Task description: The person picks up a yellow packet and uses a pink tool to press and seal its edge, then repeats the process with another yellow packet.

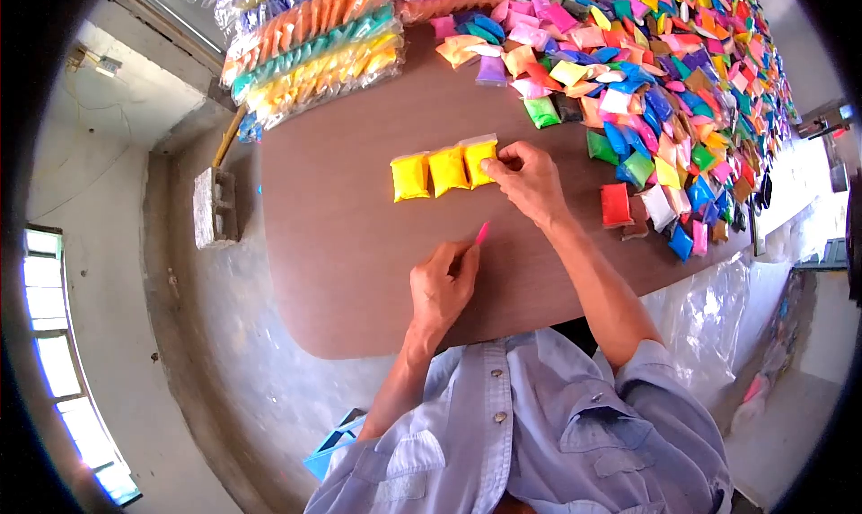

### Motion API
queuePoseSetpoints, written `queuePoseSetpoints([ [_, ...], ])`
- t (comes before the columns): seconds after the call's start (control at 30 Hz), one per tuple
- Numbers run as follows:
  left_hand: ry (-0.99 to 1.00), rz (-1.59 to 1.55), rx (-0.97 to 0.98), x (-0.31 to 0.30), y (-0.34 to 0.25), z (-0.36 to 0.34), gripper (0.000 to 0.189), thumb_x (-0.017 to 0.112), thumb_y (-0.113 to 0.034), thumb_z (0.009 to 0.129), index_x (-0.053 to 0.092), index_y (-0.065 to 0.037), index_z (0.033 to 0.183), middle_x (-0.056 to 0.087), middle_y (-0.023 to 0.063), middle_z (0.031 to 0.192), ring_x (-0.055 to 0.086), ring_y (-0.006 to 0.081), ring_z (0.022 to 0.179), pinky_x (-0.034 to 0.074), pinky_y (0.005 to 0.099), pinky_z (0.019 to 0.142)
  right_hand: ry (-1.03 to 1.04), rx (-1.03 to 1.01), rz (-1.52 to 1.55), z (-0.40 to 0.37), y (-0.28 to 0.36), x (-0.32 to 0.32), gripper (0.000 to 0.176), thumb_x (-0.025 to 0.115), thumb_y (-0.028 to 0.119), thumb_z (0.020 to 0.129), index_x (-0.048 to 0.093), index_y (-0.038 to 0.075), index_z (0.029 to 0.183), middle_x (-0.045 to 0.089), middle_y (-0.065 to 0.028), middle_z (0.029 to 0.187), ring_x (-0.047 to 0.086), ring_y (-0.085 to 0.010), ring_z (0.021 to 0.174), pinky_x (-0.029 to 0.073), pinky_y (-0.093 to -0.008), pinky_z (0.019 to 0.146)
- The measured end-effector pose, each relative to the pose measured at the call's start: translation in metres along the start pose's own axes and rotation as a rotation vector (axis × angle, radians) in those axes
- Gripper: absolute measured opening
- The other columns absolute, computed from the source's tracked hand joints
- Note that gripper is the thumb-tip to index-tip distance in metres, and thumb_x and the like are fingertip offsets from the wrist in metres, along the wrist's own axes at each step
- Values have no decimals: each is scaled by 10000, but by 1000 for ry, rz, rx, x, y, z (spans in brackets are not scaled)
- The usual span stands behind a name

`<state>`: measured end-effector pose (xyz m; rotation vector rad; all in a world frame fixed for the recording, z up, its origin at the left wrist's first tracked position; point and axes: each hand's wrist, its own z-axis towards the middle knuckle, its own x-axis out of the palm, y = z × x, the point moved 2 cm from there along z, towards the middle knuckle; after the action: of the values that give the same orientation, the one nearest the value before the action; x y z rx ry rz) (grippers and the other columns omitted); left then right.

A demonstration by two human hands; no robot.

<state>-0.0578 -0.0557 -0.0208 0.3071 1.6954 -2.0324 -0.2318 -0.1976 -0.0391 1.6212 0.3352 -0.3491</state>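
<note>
Three small clear packets with bright yellow filling lie side by side on the brown table: a left packet, a middle packet and a right packet. My right hand pinches the right packet at its right edge between thumb and fingers. Closer to my body, my left hand is closed, with a slim pink pointed piece sticking up from between thumb and fingers. Most of that piece is hidden by the hand, so its kind does not show.
A big heap of mixed coloured packets covers the right side of the table. Bundled rows of filled bags lie at the back left. On the floor are a concrete block and a blue crate.
</note>
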Motion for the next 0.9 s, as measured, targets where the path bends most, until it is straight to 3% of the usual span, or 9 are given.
queuePoseSetpoints([
  [0.17, 15, -13, 12, 2, 3, -2, 109, 775, -96, 939, 731, 1, 916, 707, 147, 747, 661, 196, 617, 535, 339, 602, -38, -73, -125, -1, 6, 0, 421, 775, 425, 870, 745, 11, 945, 768, -186, 932, 758, -341, 897, 593, -443, 816],
  [0.2, 4, 46, 11, 2, 4, -3, 110, 778, -103, 938, 736, -2, 924, 710, 149, 754, 665, 197, 631, 539, 339, 616, -66, -70, -138, -1, 5, 3, 397, 779, 390, 884, 762, 7, 990, 770, -164, 917, 763, -271, 857, 595, -401, 780],
  [0.33, 14, 100, -12, 3, 1, -3, 141, 777, -154, 941, 748, -16, 952, 737, 162, 816, 702, 232, 717, 558, 357, 702, -125, -122, -116, -5, 6, 3, 410, 782, 412, 893, 749, 10, 970, 762, -169, 910, 754, -295, 853, 595, -408, 771],
  [0.43, -7, 146, 91, 3, -2, -1, 123, 777, -119, 936, 730, -6, 929, 709, 156, 758, 685, 239, 641, 547, 354, 630, -152, -105, -105, -15, 14, -12, 419, 767, 414, 916, 733, 0, 975, 754, -165, 895, 748, -275, 832, 590, -395, 755],
  [0.53, -11, 153, 91, 3, -9, -2, 130, 775, -108, 935, 713, 1, 900, 691, 135, 714, 655, 208, 604, 533, 340, 603, -104, -87, 4, -32, 26, -36, 399, 729, 432, 924, 714, 35, 888, 750, -142, 841, 737, -347, 789, 580, -457, 726],
  [0.6, -22, 154, 147, 4, -13, -1, 134, 769, -94, 939, 702, 2, 875, 689, 126, 697, 647, 181, 591, 527, 334, 587, -152, -95, -100, -46, 26, -65, 335, 756, 363, 945, 733, 31, 984, 741, -120, 825, 738, -237, 757, 574, -370, 692],
  [0.8, -12, 180, 128, 7, -14, -1, 99, 751, -79, 953, 697, -10, 907, 662, 98, 685, 608, 141, 586, 498, 303, 569, -824, -310, -261, -78, -35, -219, 43, 715, 100, 950, 723, 61, 966, 731, -119, 882, 721, -260, 768, 560, -372, 682],
  [0.83, -17, 174, 139, 8, -13, -1, 94, 751, -79, 952, 696, -13, 915, 655, 93, 683, 600, 138, 586, 491, 298, 564, -959, -303, -386, -86, -37, -250, 54, 715, 99, 946, 723, 75, 994, 719, -114, 870, 719, -285, 812, 564, -374, 729],
  [0.9, -15, 167, 154, 8, -11, -1, 91, 752, -80, 951, 695, -15, 922, 647, 88, 680, 591, 134, 585, 484, 294, 560, -976, -111, -528, -93, -72, -310, 126, 715, 131, 933, 730, 91, 1051, 731, -141, 1004, 719, -333, 888, 570, -432, 796],
])
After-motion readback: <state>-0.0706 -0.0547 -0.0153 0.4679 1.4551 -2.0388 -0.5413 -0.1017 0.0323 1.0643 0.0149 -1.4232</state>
